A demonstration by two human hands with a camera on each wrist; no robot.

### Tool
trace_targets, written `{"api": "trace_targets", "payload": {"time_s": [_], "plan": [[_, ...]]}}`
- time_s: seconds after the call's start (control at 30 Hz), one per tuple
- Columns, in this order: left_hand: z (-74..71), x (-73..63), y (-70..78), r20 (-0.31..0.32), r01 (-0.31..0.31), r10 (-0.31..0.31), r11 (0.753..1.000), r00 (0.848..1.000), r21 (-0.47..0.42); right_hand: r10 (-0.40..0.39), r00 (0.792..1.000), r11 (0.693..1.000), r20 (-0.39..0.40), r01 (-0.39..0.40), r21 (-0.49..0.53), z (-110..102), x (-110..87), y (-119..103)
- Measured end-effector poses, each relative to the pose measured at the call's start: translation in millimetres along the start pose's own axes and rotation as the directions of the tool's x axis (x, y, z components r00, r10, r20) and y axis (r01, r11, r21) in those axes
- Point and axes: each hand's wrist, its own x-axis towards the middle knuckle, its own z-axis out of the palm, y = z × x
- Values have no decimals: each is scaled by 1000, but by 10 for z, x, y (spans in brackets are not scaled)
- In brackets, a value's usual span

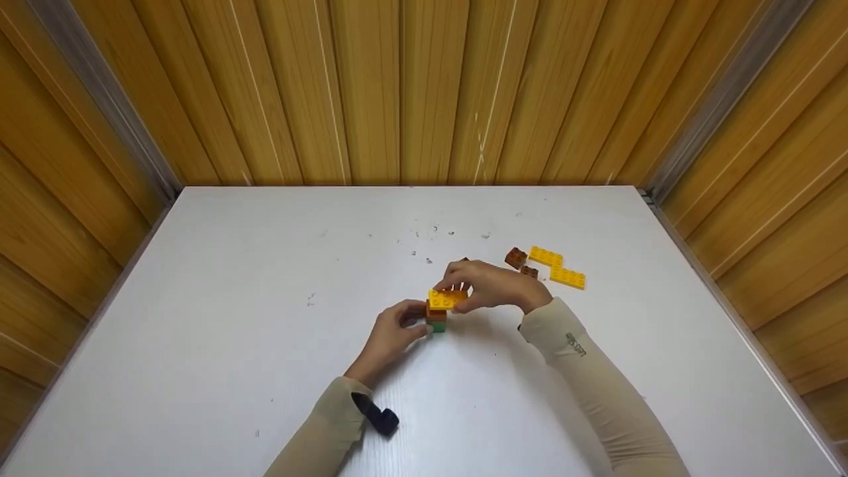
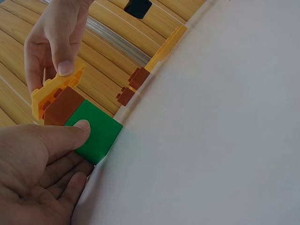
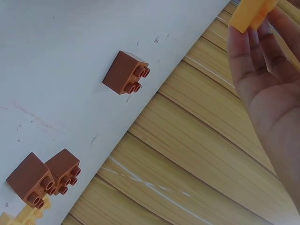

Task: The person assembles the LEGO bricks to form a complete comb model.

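A small stack stands on the white table, with a green brick (image 2: 97,129) at the bottom and a brown brick (image 2: 64,107) on top of it. My left hand (image 1: 391,331) grips the stack low down, its thumb lying across the green brick's face in the left wrist view. Over the brown brick's studs, my right hand (image 1: 493,283) pinches a flat yellow brick (image 1: 444,300) between thumb and fingers. That yellow brick tilts in the left wrist view, one end right at the studs. Only a corner of it appears in the right wrist view.
Right of the right hand lie two brown bricks (image 1: 515,258) beside two flat yellow bricks (image 1: 568,277). Another brown brick (image 3: 123,72) lies apart, mostly behind the right hand in the head view. Wood-patterned walls (image 1: 430,93) enclose the table's back and sides.
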Motion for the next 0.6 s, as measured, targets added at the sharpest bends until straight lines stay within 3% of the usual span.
{"api": "trace_targets", "payload": {"time_s": [0.27,0.6], "plan": [[5,0,-5,1,0,0,1000,1000,-29,-7,1000,1000,18,8,-16,17,14,-22],[-3,-5,9,5,-28,28,1000,1000,-1,4,1000,1000,28,-4,-16,12,18,-77]]}}
